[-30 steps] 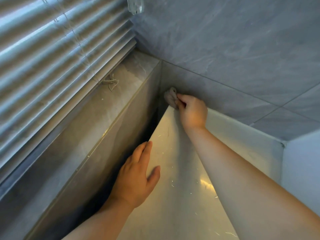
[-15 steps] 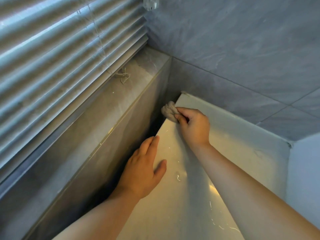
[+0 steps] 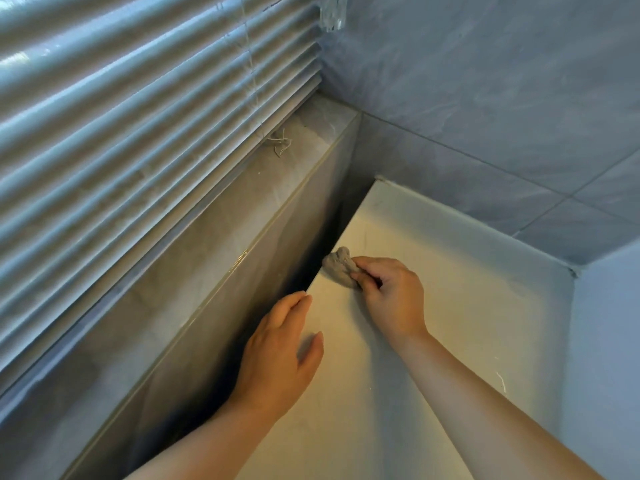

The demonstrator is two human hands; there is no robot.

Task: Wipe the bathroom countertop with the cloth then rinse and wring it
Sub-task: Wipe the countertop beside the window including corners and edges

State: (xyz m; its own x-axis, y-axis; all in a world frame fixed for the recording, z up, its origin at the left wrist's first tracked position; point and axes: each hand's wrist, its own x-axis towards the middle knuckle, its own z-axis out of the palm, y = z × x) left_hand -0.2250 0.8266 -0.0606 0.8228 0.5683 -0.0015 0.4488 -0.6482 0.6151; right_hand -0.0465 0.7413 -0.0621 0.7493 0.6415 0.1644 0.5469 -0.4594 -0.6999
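Bare left forearm (image 3: 207, 441), bare right forearm (image 3: 485, 393), left grip (image 3: 277, 355) and right grip (image 3: 394, 299) likewise bare.

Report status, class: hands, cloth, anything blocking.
Right hand grips cloth at counter edge. Left hand open, resting on counter. Nothing seen blocking.

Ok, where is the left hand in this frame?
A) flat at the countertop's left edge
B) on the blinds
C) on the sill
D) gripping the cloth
A: the left hand lies with straight fingers at the left edge of the countertop, while the right hand grips the cloth.
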